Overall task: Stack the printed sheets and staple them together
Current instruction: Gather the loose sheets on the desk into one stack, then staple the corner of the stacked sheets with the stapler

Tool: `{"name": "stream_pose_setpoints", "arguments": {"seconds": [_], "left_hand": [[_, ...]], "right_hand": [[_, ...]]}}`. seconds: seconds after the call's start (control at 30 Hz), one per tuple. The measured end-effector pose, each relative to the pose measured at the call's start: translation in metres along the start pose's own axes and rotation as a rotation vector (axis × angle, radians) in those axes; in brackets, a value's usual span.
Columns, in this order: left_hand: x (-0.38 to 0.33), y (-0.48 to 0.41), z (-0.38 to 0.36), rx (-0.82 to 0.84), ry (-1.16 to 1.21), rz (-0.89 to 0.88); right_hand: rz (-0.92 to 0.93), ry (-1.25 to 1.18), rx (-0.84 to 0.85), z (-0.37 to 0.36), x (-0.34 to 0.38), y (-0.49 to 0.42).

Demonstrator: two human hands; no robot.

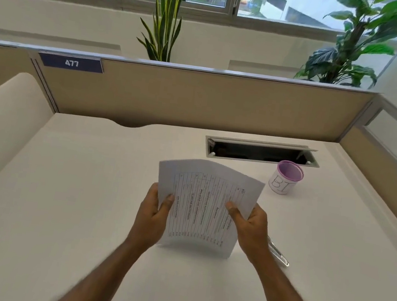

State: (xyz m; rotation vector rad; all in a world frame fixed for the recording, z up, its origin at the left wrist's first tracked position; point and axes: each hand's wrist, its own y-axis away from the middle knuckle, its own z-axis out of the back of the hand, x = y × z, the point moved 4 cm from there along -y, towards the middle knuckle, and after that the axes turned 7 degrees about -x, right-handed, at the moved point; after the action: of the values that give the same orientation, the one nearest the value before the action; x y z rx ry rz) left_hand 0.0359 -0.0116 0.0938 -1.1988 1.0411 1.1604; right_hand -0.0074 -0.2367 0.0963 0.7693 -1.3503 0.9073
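Observation:
The printed sheets (204, 202) stand nearly upright in the middle of the white desk (71, 196), their lower edge resting on it. They carry a ruled table with rotated text, and their top edges are slightly fanned. My left hand (153, 216) grips the left edge, thumb on the front. My right hand (248, 230) grips the right edge the same way. A shiny metal stapler (279, 255) lies on the desk just right of my right wrist, partly hidden by it.
A white cup with a purple rim and the letters "BI" (285, 178) stands at the back right. Behind it is an open cable slot (262, 153) in the desk. Beige partition panels (199, 99) enclose the back and right sides.

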Motion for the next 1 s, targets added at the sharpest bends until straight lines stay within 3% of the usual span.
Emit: {"name": "stream_pose_setpoints", "arguments": {"seconds": [0.37, 0.47, 0.57, 0.63, 0.7, 0.77, 1.0], "left_hand": [[-0.007, -0.004, 0.001, -0.041, -0.062, -0.019], [-0.021, -0.015, 0.01, 0.052, -0.134, -0.04], [-0.038, -0.022, 0.012, 0.189, -0.264, -0.083], [-0.048, -0.024, 0.009, 0.269, -0.339, -0.11], [-0.057, -0.022, 0.004, 0.329, -0.394, -0.128], [-0.064, -0.02, -0.001, 0.366, -0.444, -0.144], [-0.085, -0.015, -0.007, 0.341, -0.531, -0.226]], "right_hand": [[-0.043, -0.014, -0.008, 0.001, -0.005, 0.004], [-0.013, -0.147, -0.134, 0.016, 0.03, -0.012], [0.159, 0.002, -0.268, 0.032, 0.082, -0.023], [0.265, 0.231, -0.137, 0.024, 0.111, -0.026], [0.27, 0.401, 0.098, 0.003, 0.124, -0.025], [0.225, 0.417, 0.282, -0.017, 0.123, -0.021], [0.122, 0.288, 0.233, -0.021, 0.105, -0.016]]}}
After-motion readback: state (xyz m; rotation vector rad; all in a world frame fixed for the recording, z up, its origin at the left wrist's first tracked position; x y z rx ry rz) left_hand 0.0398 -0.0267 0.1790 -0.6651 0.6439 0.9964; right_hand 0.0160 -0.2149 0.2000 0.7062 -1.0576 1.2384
